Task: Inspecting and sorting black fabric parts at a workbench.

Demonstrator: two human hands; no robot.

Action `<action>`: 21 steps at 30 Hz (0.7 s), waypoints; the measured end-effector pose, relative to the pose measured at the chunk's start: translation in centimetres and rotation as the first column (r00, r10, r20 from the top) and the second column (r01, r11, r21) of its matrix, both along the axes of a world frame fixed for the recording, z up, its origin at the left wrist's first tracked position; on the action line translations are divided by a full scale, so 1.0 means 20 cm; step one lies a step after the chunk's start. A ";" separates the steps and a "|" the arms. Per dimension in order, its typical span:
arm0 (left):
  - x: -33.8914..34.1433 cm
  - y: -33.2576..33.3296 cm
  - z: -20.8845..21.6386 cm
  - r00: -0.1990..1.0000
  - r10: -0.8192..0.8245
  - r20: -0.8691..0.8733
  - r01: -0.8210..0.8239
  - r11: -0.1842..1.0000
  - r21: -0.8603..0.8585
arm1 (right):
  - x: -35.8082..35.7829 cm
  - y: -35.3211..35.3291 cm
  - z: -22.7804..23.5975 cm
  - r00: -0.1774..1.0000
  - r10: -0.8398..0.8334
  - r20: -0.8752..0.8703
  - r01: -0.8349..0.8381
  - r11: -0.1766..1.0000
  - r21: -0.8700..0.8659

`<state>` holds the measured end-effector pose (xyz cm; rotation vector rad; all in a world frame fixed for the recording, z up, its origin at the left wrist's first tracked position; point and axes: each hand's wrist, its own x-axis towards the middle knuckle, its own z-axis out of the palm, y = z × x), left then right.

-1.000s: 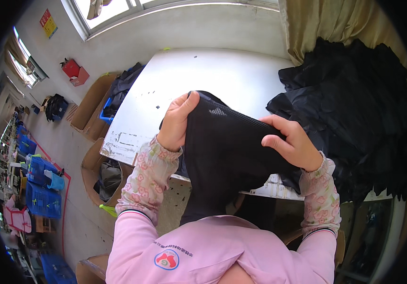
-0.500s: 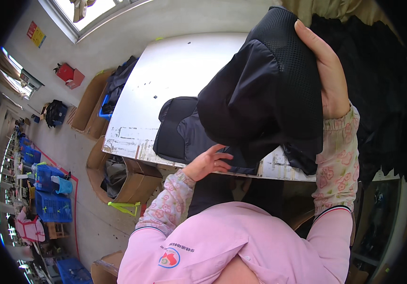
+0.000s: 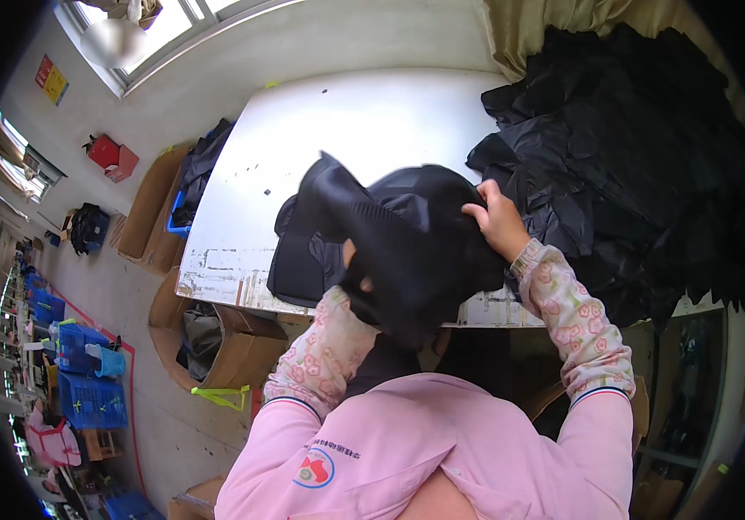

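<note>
Over the near edge of the white table I have a black sewn fabric piece [image 3: 429, 251], its folds smeared by motion. My right hand [image 3: 500, 224] is closed on its right edge, thumb on top. At its left side my left hand [image 3: 350, 253] is mostly covered by the cloth; only bits of skin show, so its grip is hidden. Beneath and to the left, a flat black panel piece [image 3: 293, 267] lies on the table, partly covered by the raised cloth.
A large heap of black fabric [image 3: 632, 173] covers the table's right side. The white table [image 3: 346, 113] has a worn front edge. Left of it stand an open cardboard box [image 3: 247, 347] with dark cloth and a blue crate [image 3: 180, 227]. Blue baskets [image 3: 93, 399] line the far-left aisle.
The black fabric piece has come down from its raised position and toward me. My right hand has lowered with it and moved left; the cloth now covers most of my left hand, which was open before.
</note>
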<state>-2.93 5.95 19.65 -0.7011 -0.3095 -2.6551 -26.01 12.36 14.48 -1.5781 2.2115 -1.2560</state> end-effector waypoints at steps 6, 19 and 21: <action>0.52 -0.39 0.15 0.289 0.902 0.321 -0.281 0.400 -0.872 | -0.52 0.24 -0.11 0.818 -0.012 0.575 0.134 0.976 -0.171; 0.84 -1.06 0.34 0.142 0.920 0.365 -0.189 0.388 -0.902 | 0.01 0.30 0.63 0.403 0.520 0.753 -0.163 0.851 -0.500; 0.92 -1.28 0.25 -0.152 0.988 0.021 0.255 0.060 -0.965 | 0.11 0.16 0.38 0.409 0.448 0.795 -0.150 0.892 -0.426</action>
